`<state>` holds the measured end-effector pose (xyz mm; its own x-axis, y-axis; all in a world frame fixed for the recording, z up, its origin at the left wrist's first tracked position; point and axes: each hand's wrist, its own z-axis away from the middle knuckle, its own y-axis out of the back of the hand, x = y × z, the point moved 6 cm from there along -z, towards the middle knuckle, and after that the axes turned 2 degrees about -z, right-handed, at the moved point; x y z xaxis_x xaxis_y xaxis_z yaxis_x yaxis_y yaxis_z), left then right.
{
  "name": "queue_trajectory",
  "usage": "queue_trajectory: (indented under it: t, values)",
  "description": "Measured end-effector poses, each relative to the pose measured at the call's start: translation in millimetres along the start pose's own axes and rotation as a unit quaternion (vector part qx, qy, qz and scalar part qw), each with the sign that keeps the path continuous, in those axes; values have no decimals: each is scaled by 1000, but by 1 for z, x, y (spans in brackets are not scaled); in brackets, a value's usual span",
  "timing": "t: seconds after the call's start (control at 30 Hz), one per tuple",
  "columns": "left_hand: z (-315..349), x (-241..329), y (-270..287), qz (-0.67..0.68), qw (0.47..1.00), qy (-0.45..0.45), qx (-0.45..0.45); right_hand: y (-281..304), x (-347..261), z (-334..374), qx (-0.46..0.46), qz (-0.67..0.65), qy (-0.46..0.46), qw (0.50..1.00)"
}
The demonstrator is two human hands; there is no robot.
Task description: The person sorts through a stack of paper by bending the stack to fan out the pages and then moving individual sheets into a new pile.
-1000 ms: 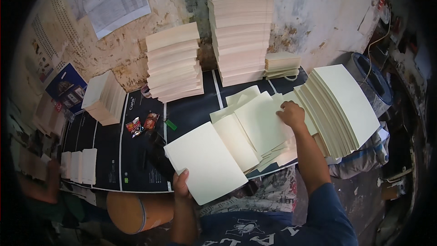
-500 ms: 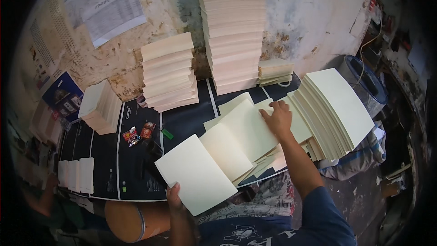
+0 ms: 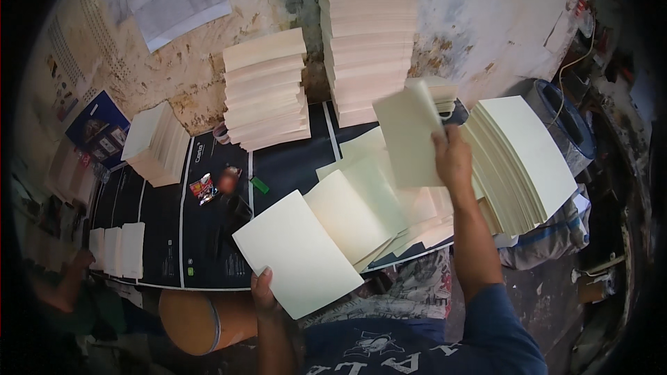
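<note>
My left hand [image 3: 263,292], at the near edge of the table, is closed on a cream paper sheaf [image 3: 297,253], thumb on top and fingers hidden beneath. My right hand [image 3: 454,160] grips the right side of a folded cream sheet [image 3: 408,142], raised and tilted above the table and slightly blurred. Between the two hands, overlapping loose cream sheets [image 3: 345,208] lie spread out, some sticking out toward the table's near edge. Just right of my right hand leans a thick, fanned stack of folded cream sheets [image 3: 522,156].
Tall paper piles [image 3: 372,48] and a shorter pile [image 3: 267,97] stand against the stained wall. On the dark tabletop [image 3: 285,170] lie snack packets [image 3: 205,189] and a green lighter [image 3: 260,185]. A blue-rimmed drum [image 3: 566,121] stands right; another person's arm [image 3: 69,281] shows far left.
My right hand has moved right and lifted a folded sheet off the spread sheets. My left hand keeps its hold on the sheaf. The whole view has shifted slightly.
</note>
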<state>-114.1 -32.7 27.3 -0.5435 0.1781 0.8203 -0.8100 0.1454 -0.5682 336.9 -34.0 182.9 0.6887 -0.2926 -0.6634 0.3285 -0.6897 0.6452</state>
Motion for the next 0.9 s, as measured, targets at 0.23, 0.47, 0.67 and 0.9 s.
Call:
queue_trajectory:
  t: [0.23,0.47,0.67,0.9]
  values:
    - [-2,5,-1,15,1000,0,-7,-134,-19,111,-273,115,161,942]
    - [-6,-5,15,24,1000,14,-10,-180,15,174,-334,199,318,864]
    - [-5,-2,22,-45,999,15,12,-179,26,155,-382,213,256,862]
    - [-12,14,-22,-60,998,36,-12,-166,63,115,-330,279,213,876]
